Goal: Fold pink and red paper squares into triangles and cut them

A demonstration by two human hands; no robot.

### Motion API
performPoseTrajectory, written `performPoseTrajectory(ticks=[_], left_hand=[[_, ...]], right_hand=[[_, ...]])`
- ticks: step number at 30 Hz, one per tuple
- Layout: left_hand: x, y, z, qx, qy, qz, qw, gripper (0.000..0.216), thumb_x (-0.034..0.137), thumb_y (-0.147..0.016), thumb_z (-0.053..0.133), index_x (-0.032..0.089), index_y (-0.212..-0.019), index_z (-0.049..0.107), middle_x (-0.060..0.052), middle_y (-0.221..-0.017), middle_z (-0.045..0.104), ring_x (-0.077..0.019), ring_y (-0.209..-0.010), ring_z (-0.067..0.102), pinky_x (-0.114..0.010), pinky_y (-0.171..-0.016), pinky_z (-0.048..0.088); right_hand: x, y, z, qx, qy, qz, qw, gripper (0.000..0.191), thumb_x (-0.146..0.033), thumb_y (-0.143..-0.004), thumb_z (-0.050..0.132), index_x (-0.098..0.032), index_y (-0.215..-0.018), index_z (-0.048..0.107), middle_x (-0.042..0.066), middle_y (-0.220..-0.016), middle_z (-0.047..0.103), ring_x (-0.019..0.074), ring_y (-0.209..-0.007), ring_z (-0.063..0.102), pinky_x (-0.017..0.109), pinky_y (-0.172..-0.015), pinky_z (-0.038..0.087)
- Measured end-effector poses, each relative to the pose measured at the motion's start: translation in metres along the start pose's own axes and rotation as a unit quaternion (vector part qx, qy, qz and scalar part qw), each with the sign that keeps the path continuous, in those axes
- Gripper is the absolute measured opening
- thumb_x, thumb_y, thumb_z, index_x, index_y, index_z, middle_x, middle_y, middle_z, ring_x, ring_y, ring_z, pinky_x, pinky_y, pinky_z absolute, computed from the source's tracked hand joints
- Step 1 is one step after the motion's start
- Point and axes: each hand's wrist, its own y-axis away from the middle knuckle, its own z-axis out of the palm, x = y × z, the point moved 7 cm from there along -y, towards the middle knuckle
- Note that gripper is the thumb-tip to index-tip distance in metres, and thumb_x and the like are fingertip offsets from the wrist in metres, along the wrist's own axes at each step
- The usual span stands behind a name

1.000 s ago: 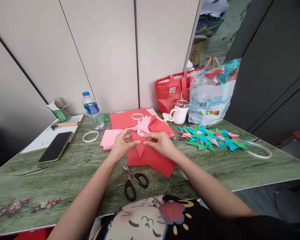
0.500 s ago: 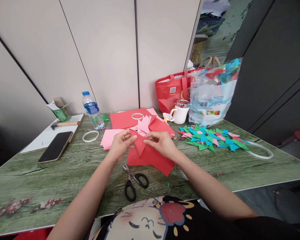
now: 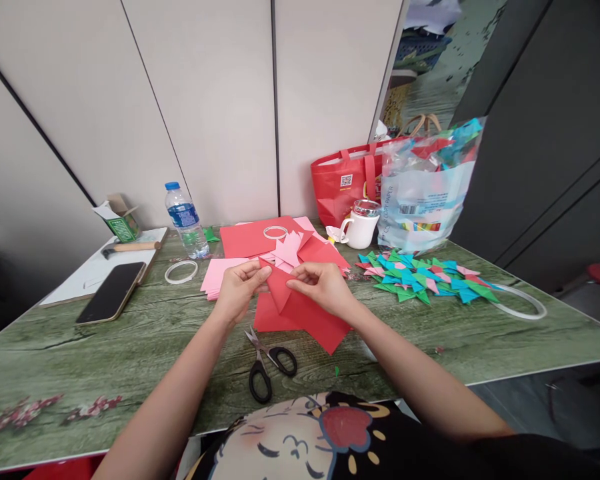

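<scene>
Between my two hands is a folded piece of red paper [image 3: 279, 291], its point facing down toward me. My left hand [image 3: 241, 288] pinches its left corner between thumb and fingers. On the other side, my right hand [image 3: 323, 285] grips the right corner, thumb in front. Larger red sheets [image 3: 325, 331] lie on the table just beneath the hands. Pink folded pieces [image 3: 289, 248] rest behind the held paper, and a stack of pink paper [image 3: 214, 279] is left of it, partly covered by my left hand. Open scissors [image 3: 266, 363] with black handles lie nearer to me.
A water bottle [image 3: 184, 223], a tape roll [image 3: 181, 272], a phone [image 3: 113, 292] and a hammer [image 3: 133, 247] are on the left. Rightward stand a white mug [image 3: 361, 228], a red bag [image 3: 333, 190], a filled plastic bag [image 3: 425, 200] and a spread of colourful folded pieces [image 3: 420, 275].
Almost nothing differs. Both hands keep their hold on the folded red paper, and the lower corner of the red sheets beneath has shifted slightly.
</scene>
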Motion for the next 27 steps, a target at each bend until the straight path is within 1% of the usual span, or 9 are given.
performPoseTrajectory(ticks=[8, 15, 18, 22, 27], left_hand=[[0.0015, 0.0006, 0.0000, -0.005, 0.026, -0.012, 1.000, 0.022, 0.032, -0.062, 0.071, 0.013, -0.071, 0.066, -0.003, -0.067, 0.066, -0.0120, -0.061, 0.060, -0.023, -0.059, 0.050], [0.0050, 0.0005, -0.0048, 0.031, 0.042, -0.016, 0.999, 0.025, 0.032, -0.058, 0.074, 0.013, -0.071, 0.068, -0.004, -0.066, 0.067, -0.0101, -0.053, 0.058, -0.021, -0.053, 0.047], [0.0052, 0.0001, -0.0047, 0.027, 0.045, -0.015, 0.999, 0.025, 0.032, -0.057, 0.075, 0.012, -0.071, 0.068, -0.005, -0.067, 0.068, -0.0106, -0.054, 0.059, -0.021, -0.053, 0.047], [0.0033, -0.0009, -0.0050, 0.015, 0.055, -0.020, 0.998, 0.026, 0.030, -0.058, 0.075, 0.013, -0.076, 0.070, -0.006, -0.071, 0.069, -0.0113, -0.058, 0.060, -0.022, -0.055, 0.047], [0.0001, -0.0020, -0.0086, 0.022, 0.053, -0.022, 0.998, 0.025, 0.029, -0.058, 0.075, 0.012, -0.075, 0.069, -0.006, -0.072, 0.069, -0.0112, -0.059, 0.060, -0.021, -0.054, 0.046]], right_hand=[[-0.0007, -0.0002, 0.0020, -0.022, -0.027, 0.012, 0.999, 0.017, -0.029, -0.069, 0.062, -0.012, -0.076, 0.063, 0.005, -0.070, 0.065, 0.0123, -0.059, 0.056, 0.024, -0.056, 0.045], [0.0000, 0.0001, 0.0039, -0.038, -0.042, 0.016, 0.998, 0.018, -0.030, -0.070, 0.062, -0.013, -0.075, 0.064, 0.004, -0.072, 0.066, 0.0123, -0.060, 0.056, 0.024, -0.056, 0.044], [0.0005, 0.0002, 0.0045, -0.044, -0.047, 0.023, 0.998, 0.018, -0.030, -0.070, 0.062, -0.013, -0.075, 0.064, 0.005, -0.073, 0.066, 0.0127, -0.061, 0.057, 0.024, -0.057, 0.044], [0.0002, 0.0003, 0.0041, -0.044, -0.053, 0.027, 0.997, 0.019, -0.030, -0.070, 0.062, -0.012, -0.076, 0.065, 0.005, -0.075, 0.066, 0.0132, -0.062, 0.057, 0.025, -0.057, 0.045], [0.0001, 0.0002, 0.0041, -0.043, -0.055, 0.026, 0.997, 0.019, -0.030, -0.069, 0.063, -0.012, -0.076, 0.065, 0.006, -0.075, 0.067, 0.0139, -0.063, 0.058, 0.025, -0.058, 0.045]])
